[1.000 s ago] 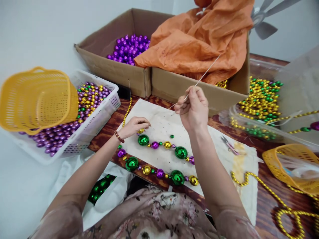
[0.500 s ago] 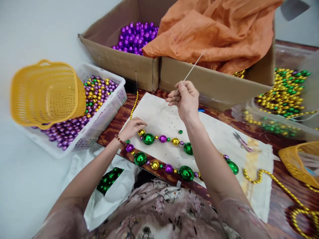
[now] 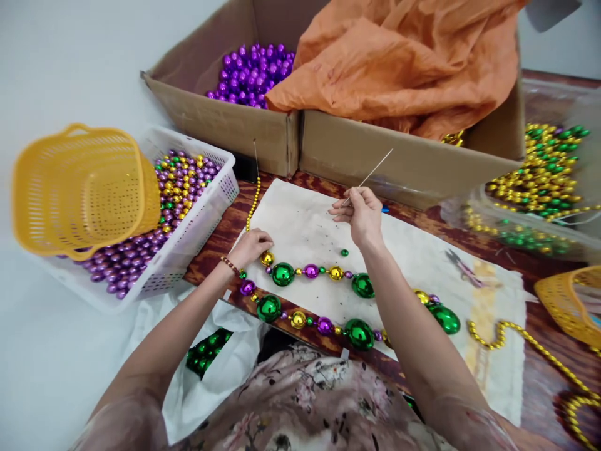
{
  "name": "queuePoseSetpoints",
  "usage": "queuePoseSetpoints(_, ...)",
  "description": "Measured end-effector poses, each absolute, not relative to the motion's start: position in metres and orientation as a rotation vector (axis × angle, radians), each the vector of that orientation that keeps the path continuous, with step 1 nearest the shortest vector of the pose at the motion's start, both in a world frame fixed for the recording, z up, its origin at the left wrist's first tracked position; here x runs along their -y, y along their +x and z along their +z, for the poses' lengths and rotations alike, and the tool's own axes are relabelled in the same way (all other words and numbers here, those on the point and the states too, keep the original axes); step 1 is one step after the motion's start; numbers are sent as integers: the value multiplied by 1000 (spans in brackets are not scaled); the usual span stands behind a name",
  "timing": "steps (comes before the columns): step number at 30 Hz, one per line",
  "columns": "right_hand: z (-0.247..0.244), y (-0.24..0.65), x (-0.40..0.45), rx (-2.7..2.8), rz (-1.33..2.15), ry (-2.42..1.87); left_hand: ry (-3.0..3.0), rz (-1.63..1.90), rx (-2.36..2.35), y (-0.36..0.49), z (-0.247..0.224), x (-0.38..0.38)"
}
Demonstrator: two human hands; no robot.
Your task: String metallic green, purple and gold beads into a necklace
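Observation:
My right hand (image 3: 364, 216) is raised above the white cloth (image 3: 305, 213). Its thumb and forefinger pinch a long thin needle (image 3: 378, 168), which slants up to the right; the other fingers are loosely bent. Low at the cloth's left edge, my left hand (image 3: 252, 246) is closed at the end of a bead necklace (image 3: 283, 274) made of green, purple and gold balls. Its fingers hide the exact point of grip. The necklace lies in two rows, partly under my right forearm. Beyond my left hand, small gold beads (image 3: 253, 203) run up to another thin upright needle (image 3: 255, 156).
A loose green bead (image 3: 344, 252) and pliers (image 3: 462, 268) lie on the cloth. Cardboard boxes (image 3: 404, 169) stand behind, one holding purple balls (image 3: 253, 75). At left, a yellow basket (image 3: 84, 191) rests on a white crate (image 3: 188, 250) of beads. A gold bead chain (image 3: 539, 344) lies right.
My right hand has moved down and slightly right with the needle, which now leans further over. My left hand stays at the necklace's end. The whole view has shifted a little.

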State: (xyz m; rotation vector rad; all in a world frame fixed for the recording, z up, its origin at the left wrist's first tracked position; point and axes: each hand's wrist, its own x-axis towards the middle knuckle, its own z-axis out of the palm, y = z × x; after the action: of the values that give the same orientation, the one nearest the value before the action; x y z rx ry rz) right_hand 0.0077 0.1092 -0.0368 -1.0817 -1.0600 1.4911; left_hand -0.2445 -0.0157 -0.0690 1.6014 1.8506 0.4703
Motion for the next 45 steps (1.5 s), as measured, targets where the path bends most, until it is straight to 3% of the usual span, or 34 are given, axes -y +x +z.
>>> queuePoseSetpoints(10,-64,31,-109,885,1455,-1267,1538,570,-1950,-245,-69,22)
queuePoseSetpoints(17,-82,51,-108,1278,1343,-1365,1549,513,-2008,-241,-66,18)
queuePoseSetpoints(25,-55,115,-137,2279,320,-1874,1585,370,-2089,-239,-57,14)
queuePoseSetpoints(30,-44,182,-140,2381,34,-2103,1557,229,-2154,-236,-50,8)
queuePoseSetpoints(37,-27,263,-106,2299,45,-2286,1554,159,-2245,-232,-50,4)
queuePoseSetpoints(45,-41,272,-58,2393,252,-2207,1487,96,-2294,-222,-38,0)
